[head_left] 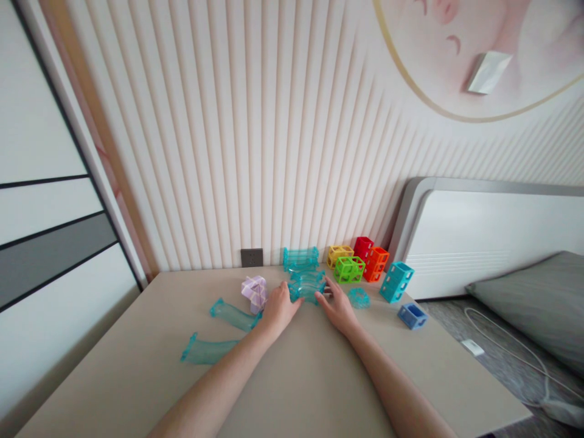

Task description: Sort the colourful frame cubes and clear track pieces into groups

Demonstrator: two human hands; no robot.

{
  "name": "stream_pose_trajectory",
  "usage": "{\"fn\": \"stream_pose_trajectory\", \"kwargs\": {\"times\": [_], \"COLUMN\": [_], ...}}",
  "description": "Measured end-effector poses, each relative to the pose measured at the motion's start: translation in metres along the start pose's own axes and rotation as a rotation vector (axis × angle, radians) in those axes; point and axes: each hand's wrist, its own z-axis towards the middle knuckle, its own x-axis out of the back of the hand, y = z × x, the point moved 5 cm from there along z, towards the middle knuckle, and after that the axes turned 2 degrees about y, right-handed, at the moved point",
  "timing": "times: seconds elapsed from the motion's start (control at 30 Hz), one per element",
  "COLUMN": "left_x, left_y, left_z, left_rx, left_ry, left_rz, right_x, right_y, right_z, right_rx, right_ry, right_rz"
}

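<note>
Between my two hands sits a see-through teal plastic toy tube piece (307,291), low over the far middle of the table. My left hand (280,304) grips its left end, thumb toward me. At its right end my right hand (336,304) holds on with thumb and fingers. Just behind it are more teal tube pieces (301,260), by the wall. Left of my left hand lies a purple-and-white piece (255,293). Two long teal troughs, an upper one (235,314) and a lower one (207,351), lie by my left forearm, which partly hides the lower one.
Yellow (340,254), green (349,269), red (362,248) and orange (376,263) lattice blocks stand back right. Nearer are a teal block (396,281), a blue block (413,316) and a round teal piece (359,298). A bed headboard (493,243) is beyond the table's right edge.
</note>
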Motion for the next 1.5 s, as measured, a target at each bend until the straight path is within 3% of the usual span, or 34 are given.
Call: {"fn": "stream_pose_trajectory", "kwargs": {"times": [0.1,0.17,0.37,0.53,0.77,1.1,1.27,1.4,1.5], "left_x": [-0.002,-0.004,-0.005,-0.004,-0.006,-0.002,0.015,0.033,0.036], "left_y": [-0.002,-0.002,-0.001,-0.001,-0.003,-0.001,-0.005,-0.015,-0.013], "left_z": [0.001,0.001,-0.001,-0.003,-0.007,-0.012,-0.014,0.004,0.028], "left_rx": [0.015,0.007,-0.011,-0.004,0.004,-0.007,-0.245,-0.271,-0.280], "left_ry": [-0.013,-0.014,-0.017,-0.051,-0.066,-0.103,-0.113,-0.152,-0.148], "left_rz": [0.012,0.025,0.047,0.031,0.037,0.069,0.119,0.143,0.123], "right_x": [0.016,0.024,0.019,0.004,-0.005,-0.013,-0.015,-0.015,-0.015], "right_y": [0.004,0.011,0.026,0.022,0.029,0.036,0.040,0.045,0.046], "right_z": [0.008,0.019,0.063,0.079,0.072,0.057,0.050,0.046,0.044], "right_rx": [0.004,-0.050,-0.097,-0.066,-0.059,-0.044,-0.036,-0.043,-0.047], "right_ry": [0.177,0.226,0.044,-0.119,-0.209,-0.154,-0.146,-0.138,-0.127], "right_rz": [0.024,-0.014,-0.097,-0.110,-0.107,-0.062,-0.018,0.002,0.003]}}
